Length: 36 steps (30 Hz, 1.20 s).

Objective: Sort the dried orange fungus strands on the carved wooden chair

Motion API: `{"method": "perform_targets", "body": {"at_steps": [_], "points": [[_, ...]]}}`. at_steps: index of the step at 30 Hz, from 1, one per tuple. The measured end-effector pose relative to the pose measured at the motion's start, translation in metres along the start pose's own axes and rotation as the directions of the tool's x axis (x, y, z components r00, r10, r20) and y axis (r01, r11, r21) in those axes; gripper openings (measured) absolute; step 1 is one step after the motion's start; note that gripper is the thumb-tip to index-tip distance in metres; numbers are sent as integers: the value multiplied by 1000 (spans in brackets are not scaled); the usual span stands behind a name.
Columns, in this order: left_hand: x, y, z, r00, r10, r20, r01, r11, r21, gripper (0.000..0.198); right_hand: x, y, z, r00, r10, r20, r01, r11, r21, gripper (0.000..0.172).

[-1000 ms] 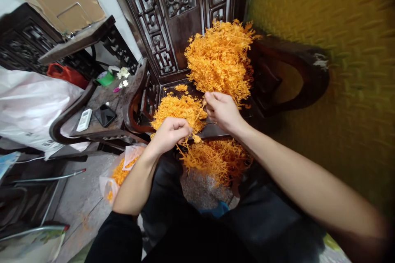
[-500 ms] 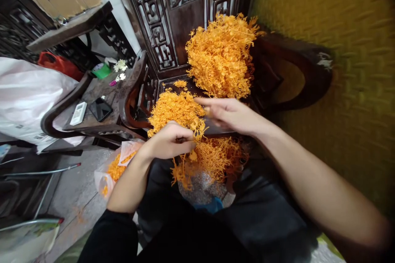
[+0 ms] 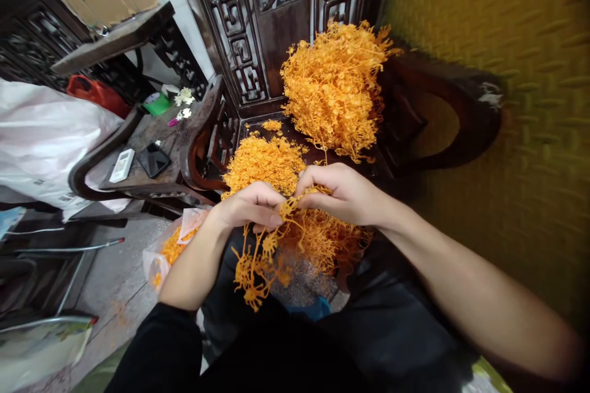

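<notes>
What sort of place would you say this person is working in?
Likely a home room, not a factory: a carved wooden chair holds heaps of orange sprigs, and a phone and remote lie on the side table beside it. The left hand and right hand pinch one sprig.
</notes>
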State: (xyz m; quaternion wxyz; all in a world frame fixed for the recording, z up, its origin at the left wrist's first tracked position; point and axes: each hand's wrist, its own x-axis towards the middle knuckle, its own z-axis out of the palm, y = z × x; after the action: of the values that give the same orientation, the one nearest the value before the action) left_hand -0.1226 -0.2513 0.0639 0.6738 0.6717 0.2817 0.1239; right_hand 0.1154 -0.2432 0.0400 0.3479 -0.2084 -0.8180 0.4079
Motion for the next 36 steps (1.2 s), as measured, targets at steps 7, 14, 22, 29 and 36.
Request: {"method": "perform_targets", "body": {"at_steps": [7, 14, 22, 29, 36], "points": [[1, -9, -1, 990, 67, 122, -71, 997, 30, 44, -5, 33, -36, 735, 56, -676, -49, 998, 30, 37], [7, -3, 3, 995, -18, -102, 19, 1000, 9, 42, -10, 24, -31, 823, 476, -309, -186, 740, 646, 40], [21, -14, 7, 838, 32, -545, -58, 998, -31, 35, -8, 12, -13, 840, 476, -262, -204, 723, 659, 36], [40, -11, 26, 787, 143, -600, -140, 989, 51, 46, -5, 9, -7, 859, 286, -424, -159, 937, 310, 21], [39, -4, 28, 773, 180, -608, -112, 983, 149, 43, -4, 11, 0, 895, -7, -447, -69, 985, -155, 17]]}}
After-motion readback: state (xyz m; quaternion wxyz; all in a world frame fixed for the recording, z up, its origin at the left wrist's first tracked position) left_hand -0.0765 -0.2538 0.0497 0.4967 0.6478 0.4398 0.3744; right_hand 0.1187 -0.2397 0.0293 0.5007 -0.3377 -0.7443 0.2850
